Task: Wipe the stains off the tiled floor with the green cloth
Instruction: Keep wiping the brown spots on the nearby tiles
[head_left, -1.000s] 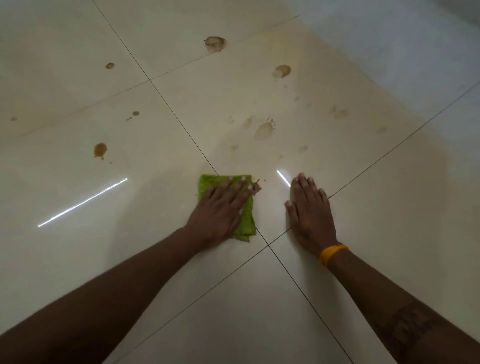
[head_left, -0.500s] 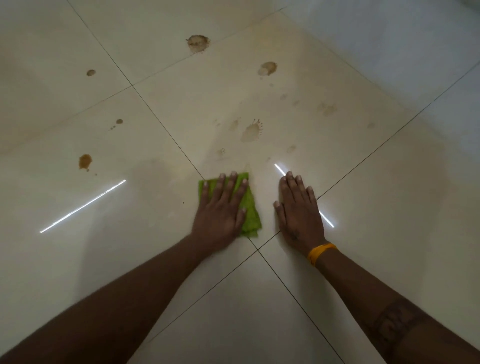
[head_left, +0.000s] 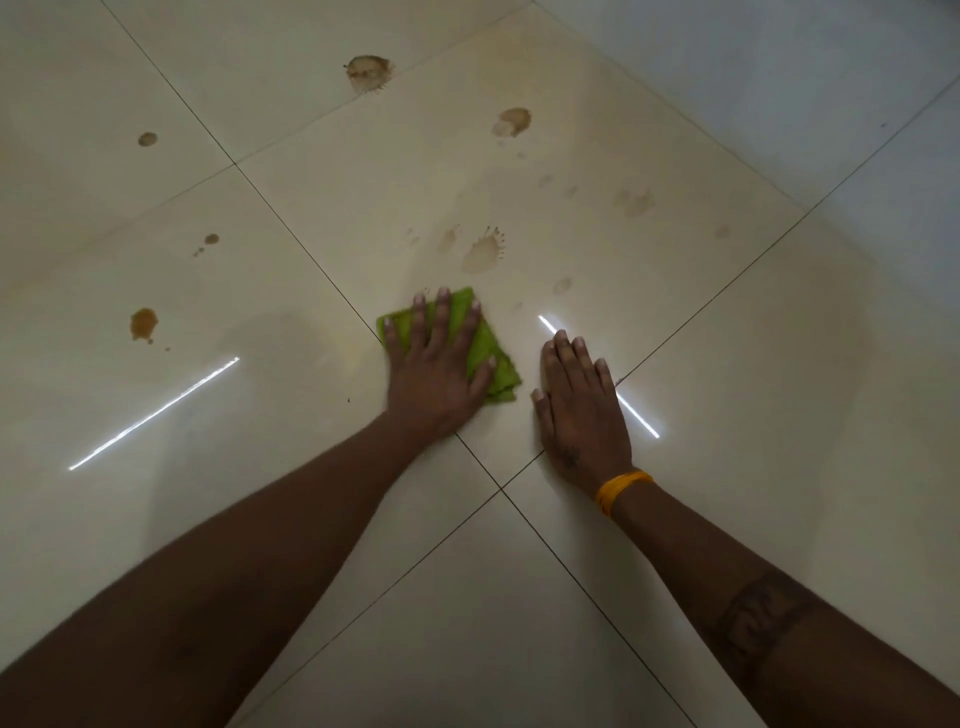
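Floor (head_left: 779, 364): glossy cream tiles with thin dark grout lines that cross just below the two hands.
Far-left stains: a small brown spot (head_left: 147, 139) high up on the left tile; lower down an orange-brown blot (head_left: 143, 322) with tiny droplets beside it.
Dots (head_left: 210, 239): a small brown spot with two finer specks trailing toward the lower left, between the two far-left stains and the grout line.
Glare (head_left: 156, 413): a bright white streak of reflected light on the left tile, below the blot.
Left hand (head_left: 436, 374): flat, palm down, fingers spread and pressed on the cloth; it grips nothing, only holds the cloth to the tile.
Cloth (head_left: 493, 358): green, folded, lying flat on the floor under the left hand, its left corner touching a grout line; its far edge shows between the fingertips and its right side sticks out past the hand.
Top stains: a ringed brown splash (head_left: 368, 73) on the far tile; to its right a paler patch (head_left: 511, 122).
Splat (head_left: 483, 252): pale brown with spiky edges, just beyond the cloth, not touched by it; fainter smudges lie around it and to the right.
Right hand (head_left: 579, 410): open, palm flat on bare tile, fingers together, near the cloth but apart from it.
Band (head_left: 623, 488): orange, around the right wrist.
Forearm mark (head_left: 756, 621): a dark tattoo on the right forearm; its design is unclear.
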